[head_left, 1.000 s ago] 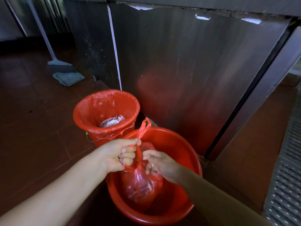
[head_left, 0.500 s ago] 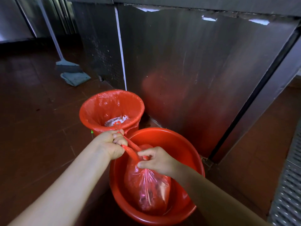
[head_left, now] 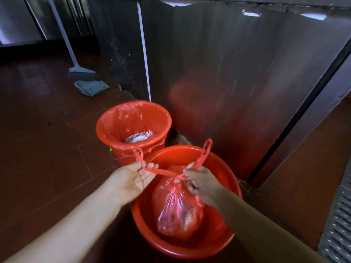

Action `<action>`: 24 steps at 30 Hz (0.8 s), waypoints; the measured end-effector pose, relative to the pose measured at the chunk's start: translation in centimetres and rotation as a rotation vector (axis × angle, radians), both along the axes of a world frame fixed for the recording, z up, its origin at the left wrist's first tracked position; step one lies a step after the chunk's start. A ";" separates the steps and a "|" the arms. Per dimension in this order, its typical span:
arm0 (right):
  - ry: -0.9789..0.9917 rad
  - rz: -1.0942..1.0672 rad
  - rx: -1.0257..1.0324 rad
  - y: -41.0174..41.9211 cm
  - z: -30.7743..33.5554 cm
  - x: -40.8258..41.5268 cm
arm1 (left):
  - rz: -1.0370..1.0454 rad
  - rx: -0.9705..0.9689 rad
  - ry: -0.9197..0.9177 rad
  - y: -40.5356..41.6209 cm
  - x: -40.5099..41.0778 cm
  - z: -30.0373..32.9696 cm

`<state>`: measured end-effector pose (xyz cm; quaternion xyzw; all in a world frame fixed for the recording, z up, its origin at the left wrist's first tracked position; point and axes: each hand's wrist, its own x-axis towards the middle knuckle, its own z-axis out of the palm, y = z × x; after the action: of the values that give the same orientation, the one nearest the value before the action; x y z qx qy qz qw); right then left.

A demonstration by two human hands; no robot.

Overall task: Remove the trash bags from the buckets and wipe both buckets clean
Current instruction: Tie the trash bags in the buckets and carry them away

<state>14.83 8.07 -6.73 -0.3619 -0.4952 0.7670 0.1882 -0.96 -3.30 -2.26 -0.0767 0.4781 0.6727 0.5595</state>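
A red trash bag (head_left: 178, 209), full and gathered at the neck, sits inside the near wide red bucket (head_left: 214, 249). My left hand (head_left: 131, 179) pinches one bag handle and pulls it left. My right hand (head_left: 201, 179) grips the other handle at the knot, its loop sticking up. Behind stands a taller red bucket (head_left: 121, 156) lined with a red trash bag (head_left: 121, 118) folded over its rim, with crumpled clear plastic at the bottom.
A tall stainless steel cabinet (head_left: 237, 73) rises just behind both buckets. A mop (head_left: 83, 74) with a grey cloth leans at the back left on the dark red tiled floor (head_left: 43, 141). A perforated metal grate (head_left: 338, 224) runs along the right edge.
Both hands have drawn apart, pulling the two bag handles sideways so the knot tightens over the bag's neck. The view has shifted slightly closer to the buckets.
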 end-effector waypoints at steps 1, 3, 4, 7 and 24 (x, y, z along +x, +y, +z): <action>0.001 -0.008 -0.051 -0.1 0.0 0.0 | -0.012 0.030 -0.028 -0.2 0.5 0.2; 0.026 -0.015 -0.139 -0.4 -0.3 0.0 | -0.065 0.009 -0.022 -0.2 1.8 0.1; 0.059 -0.012 -0.173 -0.5 -0.4 0.1 | -0.098 -0.010 -0.010 -0.2 2.3 -0.2; 0.146 0.051 -0.188 -0.7 0.2 0.6 | -0.183 -0.059 0.022 -0.5 3.0 -1.6; 0.053 0.120 0.363 -0.6 -0.2 2.4 | -0.695 0.186 1.376 1.6 2.8 -3.5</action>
<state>17.26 7.47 -6.90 -0.2712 -0.6411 0.6842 0.2174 1.81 -1.73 -5.76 0.5599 0.6561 0.3923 0.3197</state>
